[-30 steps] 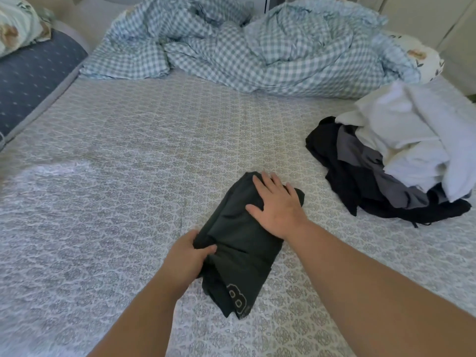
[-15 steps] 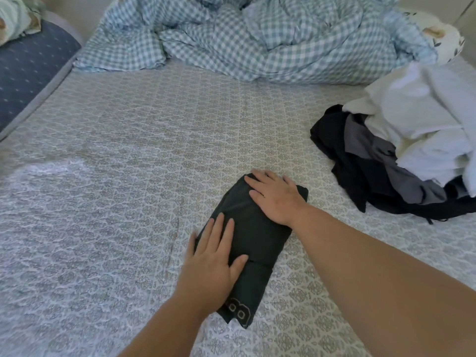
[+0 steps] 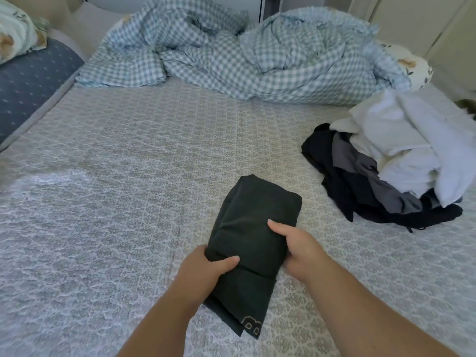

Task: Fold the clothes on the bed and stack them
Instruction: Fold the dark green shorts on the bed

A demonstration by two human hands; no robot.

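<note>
A dark green folded garment (image 3: 255, 228) lies on the grey patterned bed (image 3: 128, 176), a pale emblem at its near corner. My left hand (image 3: 206, 266) grips its left edge, thumb on top and fingers tucked under. On the right edge, my right hand (image 3: 296, 243) holds the cloth the same way, thumb over the fold. A loose heap of unfolded clothes (image 3: 386, 166), white on top of grey and black pieces, sits at the bed's right side.
A crumpled blue-checked duvet (image 3: 244, 52) covers the far end of the bed. A floral pillow (image 3: 412, 68) lies behind the heap. A navy dotted cushion (image 3: 28, 83) and another pillow (image 3: 13, 39) are at the far left. Cupboard doors stand at the back right.
Both hands lay flat on top of the garment half a second ago. They have slid to its near sides and now grip the edges.
</note>
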